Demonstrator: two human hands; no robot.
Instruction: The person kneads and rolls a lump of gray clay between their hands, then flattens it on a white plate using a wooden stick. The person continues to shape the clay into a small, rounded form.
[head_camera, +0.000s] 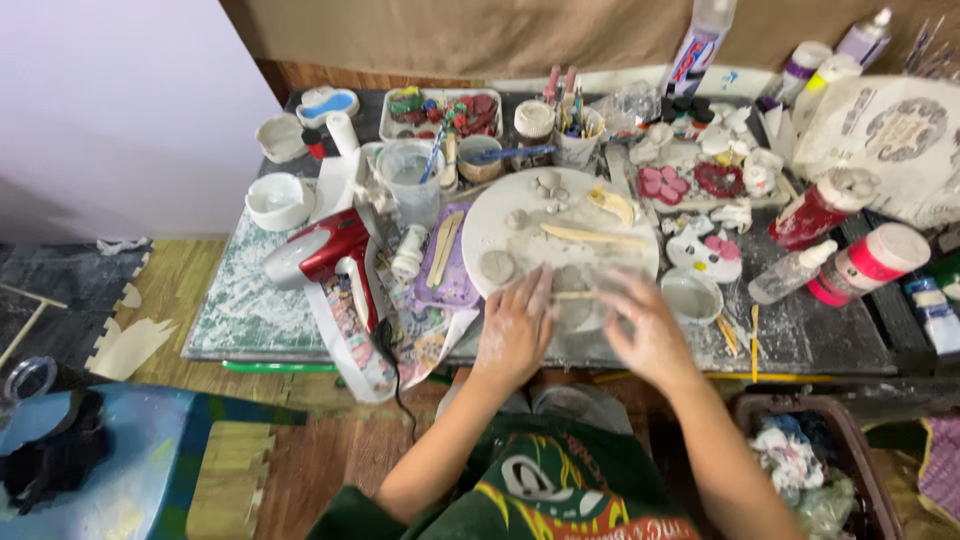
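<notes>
Clay (578, 305) lies flat between both hands, left hand (515, 330) at nine o'clock, right hand (645, 325) at three, fingers spread, pressing.

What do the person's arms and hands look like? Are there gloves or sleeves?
No gloves: both the left hand and the right hand are bare and dusted with pale clay powder. The forearms are uncovered, with no sleeves showing. No rings, watch or bracelets are visible.
</notes>
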